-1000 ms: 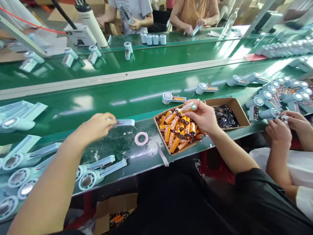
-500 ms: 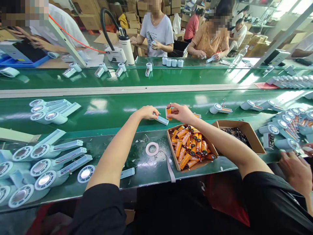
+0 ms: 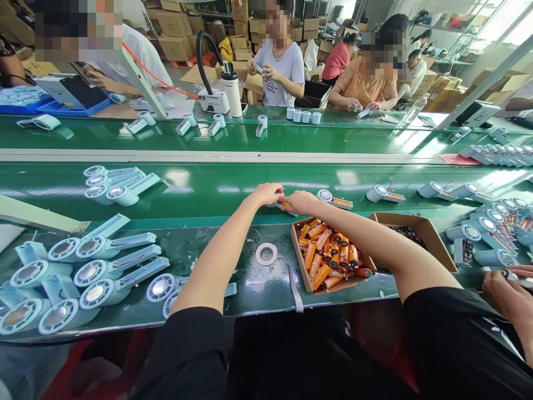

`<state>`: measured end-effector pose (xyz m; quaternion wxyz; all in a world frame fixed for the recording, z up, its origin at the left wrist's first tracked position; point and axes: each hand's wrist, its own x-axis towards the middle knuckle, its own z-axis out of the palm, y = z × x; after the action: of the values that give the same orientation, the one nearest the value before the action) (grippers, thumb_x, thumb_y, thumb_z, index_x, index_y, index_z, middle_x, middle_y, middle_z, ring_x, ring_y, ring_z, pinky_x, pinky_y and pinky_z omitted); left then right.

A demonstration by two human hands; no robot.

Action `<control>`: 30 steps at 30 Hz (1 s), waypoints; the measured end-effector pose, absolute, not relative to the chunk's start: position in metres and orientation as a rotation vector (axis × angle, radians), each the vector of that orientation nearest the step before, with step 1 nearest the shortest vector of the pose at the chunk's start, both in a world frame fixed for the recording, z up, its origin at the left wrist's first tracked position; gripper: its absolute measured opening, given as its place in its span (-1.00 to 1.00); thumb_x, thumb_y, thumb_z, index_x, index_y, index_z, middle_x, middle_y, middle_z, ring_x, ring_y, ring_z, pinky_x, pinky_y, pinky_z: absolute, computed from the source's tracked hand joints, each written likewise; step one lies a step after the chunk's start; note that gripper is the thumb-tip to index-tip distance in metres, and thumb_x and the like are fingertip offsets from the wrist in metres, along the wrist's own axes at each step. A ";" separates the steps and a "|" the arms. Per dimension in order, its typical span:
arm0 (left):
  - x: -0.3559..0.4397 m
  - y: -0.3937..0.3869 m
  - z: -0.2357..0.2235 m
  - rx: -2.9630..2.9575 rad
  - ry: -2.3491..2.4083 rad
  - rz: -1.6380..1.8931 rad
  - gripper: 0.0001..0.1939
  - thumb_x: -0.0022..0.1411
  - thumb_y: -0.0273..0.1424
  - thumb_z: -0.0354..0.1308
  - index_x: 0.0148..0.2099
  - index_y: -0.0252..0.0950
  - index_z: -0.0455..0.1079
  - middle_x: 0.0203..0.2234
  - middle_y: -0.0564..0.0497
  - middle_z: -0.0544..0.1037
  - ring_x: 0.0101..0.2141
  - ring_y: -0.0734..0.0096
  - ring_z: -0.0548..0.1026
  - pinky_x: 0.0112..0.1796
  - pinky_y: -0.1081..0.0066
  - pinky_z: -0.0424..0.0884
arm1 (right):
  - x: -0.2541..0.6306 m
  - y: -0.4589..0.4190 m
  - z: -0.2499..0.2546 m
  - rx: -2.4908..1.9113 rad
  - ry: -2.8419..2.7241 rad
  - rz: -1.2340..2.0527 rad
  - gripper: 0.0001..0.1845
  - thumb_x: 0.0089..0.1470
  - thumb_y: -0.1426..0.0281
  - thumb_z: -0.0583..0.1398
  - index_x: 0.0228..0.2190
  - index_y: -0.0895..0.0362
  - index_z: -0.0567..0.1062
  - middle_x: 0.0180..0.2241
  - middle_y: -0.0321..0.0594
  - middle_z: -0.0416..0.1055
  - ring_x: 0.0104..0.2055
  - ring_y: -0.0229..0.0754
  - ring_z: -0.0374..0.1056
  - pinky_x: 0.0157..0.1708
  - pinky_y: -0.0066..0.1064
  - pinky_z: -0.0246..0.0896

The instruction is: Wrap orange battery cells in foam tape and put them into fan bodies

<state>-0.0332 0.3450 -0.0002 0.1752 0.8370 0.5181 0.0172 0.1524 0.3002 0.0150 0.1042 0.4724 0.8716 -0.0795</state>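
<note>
My left hand is closed round the head end of a light-blue handheld fan, whose handle points right over the near edge of the green belt. Meeting it there, my right hand has its fingers on an orange battery at the open handle. My fingers hide most of the battery and the fan's head, so how deep the battery sits cannot be seen. Below my right forearm stands a cardboard box of orange batteries. A roll of white tape lies between my forearms, its loose end hanging over the bench edge.
Several light-blue fans cover the bench at left, and more lie on the belt. Fans with orange batteries lie to the right. Another box holds small dark parts. A co-worker's hand is at far right; people sit across the belt.
My right hand has brought the orange battery left and down onto the fan's handle, so both hands now meet. The view has shifted slightly left.
</note>
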 end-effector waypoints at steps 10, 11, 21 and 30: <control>-0.026 0.291 0.029 2.388 1.625 0.343 -0.75 0.41 -0.35 0.12 0.06 -0.26 0.51 0.06 -0.16 0.60 0.10 0.13 0.49 0.03 0.29 0.39 | 0.149 0.305 0.031 1.300 2.528 -0.149 -0.59 0.35 0.13 0.15 0.04 0.06 0.63 0.00 0.02 0.62 0.04 0.06 0.54 0.01 -0.26 0.36; -0.031 0.271 0.030 2.418 1.617 0.385 -0.74 0.45 -0.32 0.09 0.07 -0.25 0.50 0.07 -0.16 0.59 0.12 0.13 0.47 0.06 0.27 0.38 | 0.151 0.304 0.033 1.318 2.536 -0.140 -0.61 0.34 0.17 0.17 0.05 0.06 0.63 0.00 0.02 0.61 0.05 0.06 0.54 0.01 -0.27 0.36; -0.100 0.092 -0.021 2.794 1.343 0.256 -0.74 0.29 -0.59 0.19 -0.02 -0.27 0.54 -0.02 -0.16 0.62 0.04 0.05 0.54 0.05 0.07 0.54 | 0.165 0.235 0.063 1.595 2.985 -0.472 -0.59 0.39 0.22 0.14 0.08 0.16 0.60 0.10 0.03 0.56 0.08 0.03 0.49 0.14 -0.20 0.33; -0.096 0.045 0.010 2.890 1.300 0.735 -0.69 0.40 -0.56 0.10 0.11 -0.26 0.50 -0.01 -0.16 0.64 0.07 0.04 0.55 0.09 0.04 0.57 | 0.181 0.073 0.041 0.866 2.384 -1.751 -0.64 0.38 0.17 0.17 -0.29 0.11 0.64 -0.46 -0.33 0.59 -0.57 -0.34 0.42 -0.49 -0.53 0.23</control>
<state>-0.0958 0.0450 0.0104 -0.0556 0.8870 0.3992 0.2256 0.1810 0.0727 0.0407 0.0298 0.2808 0.7731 -0.5679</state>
